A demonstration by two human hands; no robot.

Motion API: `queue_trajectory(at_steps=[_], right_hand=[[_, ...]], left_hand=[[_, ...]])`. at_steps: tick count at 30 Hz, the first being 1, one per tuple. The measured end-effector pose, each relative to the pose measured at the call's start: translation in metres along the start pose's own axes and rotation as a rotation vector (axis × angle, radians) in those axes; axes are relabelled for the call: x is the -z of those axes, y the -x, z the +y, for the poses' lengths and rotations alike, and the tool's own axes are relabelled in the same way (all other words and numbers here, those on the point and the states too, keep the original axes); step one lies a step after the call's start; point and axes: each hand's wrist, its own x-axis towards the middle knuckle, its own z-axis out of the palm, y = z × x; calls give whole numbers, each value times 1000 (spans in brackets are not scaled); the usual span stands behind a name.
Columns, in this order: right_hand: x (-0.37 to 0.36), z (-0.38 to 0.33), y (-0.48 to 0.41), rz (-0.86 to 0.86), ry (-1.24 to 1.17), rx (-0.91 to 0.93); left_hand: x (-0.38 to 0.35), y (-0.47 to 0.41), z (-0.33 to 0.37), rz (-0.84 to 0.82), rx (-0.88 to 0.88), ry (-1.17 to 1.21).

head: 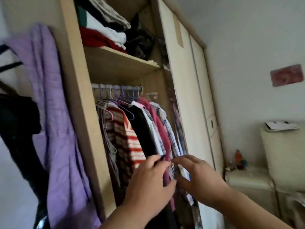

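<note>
Head view: open wardrobe seen from low down; both hands are in among the hanging clothes
Far left: dark coat (pixel 16 123) hangs beside a lilac quilted jacket (pixel 54 113); the jacket lies against the pale wooden wardrobe frame (pixel 77 96)
Upper shelf: folded red, white and black clothes (pixel 105 33) are stacked on the wooden shelf board (pixel 118 58)
Rail: metal rail (pixel 105 86) is crowded with thin wire hangers
Hanging row: red-and-white striped knit top (pixel 128 138); black hanging garment (pixel 142 128); magenta hanging garment (pixel 156 123); checked shirt (pixel 166 128)
Left hand (pixel 148 180): fingers curl over the black hanging garment's edge; the thumb closes from below; the magenta hanging garment is pinched between them, low in the row
Right hand (pixel 199 176): fingers spread and slightly bent; tips rest on the checked shirt, just right of the magenta cloth; blurred
Right: cream sliding door (pixel 189 96); red picture (pixel 287 75) on the wall; cream padded chair (pixel 283 154)
</note>
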Motion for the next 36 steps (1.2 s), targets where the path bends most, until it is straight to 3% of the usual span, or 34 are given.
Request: queue_trajectory(at_steps=[9,13,18,25,29,36], right_hand=[[-21,-43,-139,64,-316,252],[-26,-56,-202,27,-432,337],[-43,-83,-274,-22,-532,400],[-73,-141,-348,-134,-437,411],[-88,-157,-369,-216,-341,315],[-95,-143,-380,-86,-502,205]], left_hand=[[80,-43,-36,406,33,-421],[111,-77,-56,565,194,-551],[127,-109,-75,759,407,-473],[124,-107,-83,804,422,-570],[123,-107,-82,834,439,-584],[121,-107,-76,843,453,-619]])
